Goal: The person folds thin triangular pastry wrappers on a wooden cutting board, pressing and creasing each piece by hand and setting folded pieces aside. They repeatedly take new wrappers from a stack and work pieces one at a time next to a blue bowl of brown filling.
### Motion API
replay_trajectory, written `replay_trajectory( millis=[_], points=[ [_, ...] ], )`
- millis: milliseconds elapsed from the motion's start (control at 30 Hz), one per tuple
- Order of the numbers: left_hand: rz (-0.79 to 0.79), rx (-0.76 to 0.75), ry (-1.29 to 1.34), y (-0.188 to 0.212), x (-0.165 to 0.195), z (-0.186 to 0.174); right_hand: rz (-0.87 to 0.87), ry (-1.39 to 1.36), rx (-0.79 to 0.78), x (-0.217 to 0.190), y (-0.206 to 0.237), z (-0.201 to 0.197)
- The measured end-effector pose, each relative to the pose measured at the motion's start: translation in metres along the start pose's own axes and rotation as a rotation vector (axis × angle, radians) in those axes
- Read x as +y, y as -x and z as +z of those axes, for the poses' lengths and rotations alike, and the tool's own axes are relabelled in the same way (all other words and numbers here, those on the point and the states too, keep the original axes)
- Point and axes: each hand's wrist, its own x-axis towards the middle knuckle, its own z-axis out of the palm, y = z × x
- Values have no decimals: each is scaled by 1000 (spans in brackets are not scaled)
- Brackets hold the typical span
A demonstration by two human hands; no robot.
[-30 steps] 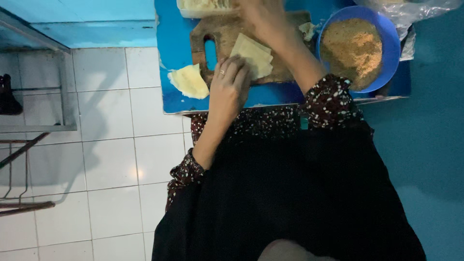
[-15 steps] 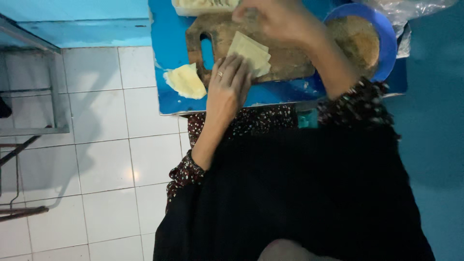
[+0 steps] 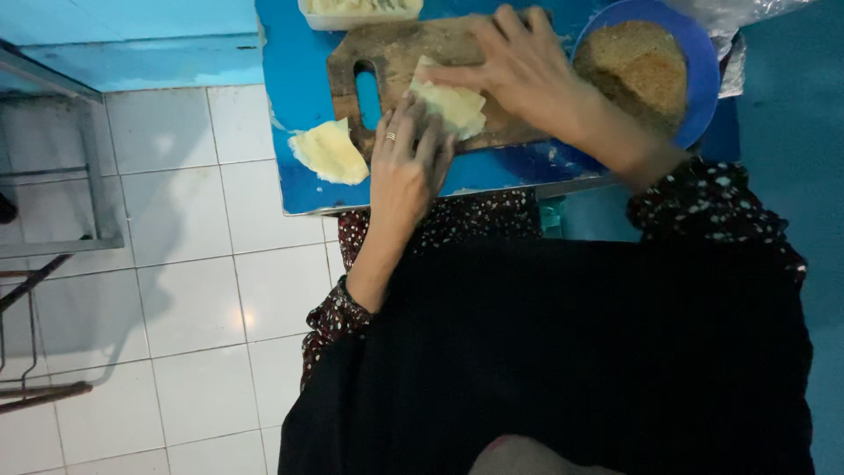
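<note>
Both hands down on a pale, thin folded wrapper (image 3: 453, 104) lying on a dark wooden cutting board (image 3: 396, 62) with a handle slot, the board set on a blue surface (image 3: 299, 88) at the near edge, within easy reach of the seated body. Left hand (image 3: 406, 163), ring on one finger, laid flat with fingers (image 3: 422, 123) spread narrow and pressed on the wrapper's near edge, likely to pin it while folding. Right hand (image 3: 527, 70) arched over the far side, fingers (image 3: 457, 75) curled onto the wrapper's top edge, touching rather than lifting. Blue bowl of brown crumbs (image 3: 637, 66) just beside the board on the right, handy for coating. Another pale piece (image 3: 330, 151) parked left of the board, apart. White container (image 3: 356, 10) at the far edge, partly cropped. White tiled floor (image 3: 176, 290) below.
</note>
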Motion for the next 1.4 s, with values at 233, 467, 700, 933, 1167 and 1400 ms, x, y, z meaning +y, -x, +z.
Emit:
replay_trajectory(
  millis=[233,467,700,933,1167,1400],
  points=[
    [-30,7,30,-1,0,-2,116,-45,26,9,-21,19],
    [19,27,-23,0,-2,2,139,-579,2,-28,-4,-30],
    [18,16,-15,5,-5,4,118,30,-72,-34,-16,-14],
    [13,52,-17,4,-5,5,338,-803,-57,-20,-11,-14],
    [27,31,-54,8,-4,11,237,-92,-71,-74,14,-25],
    [16,-15,-59,4,3,7,452,-154,-245,-31,22,-47]
  ],
)
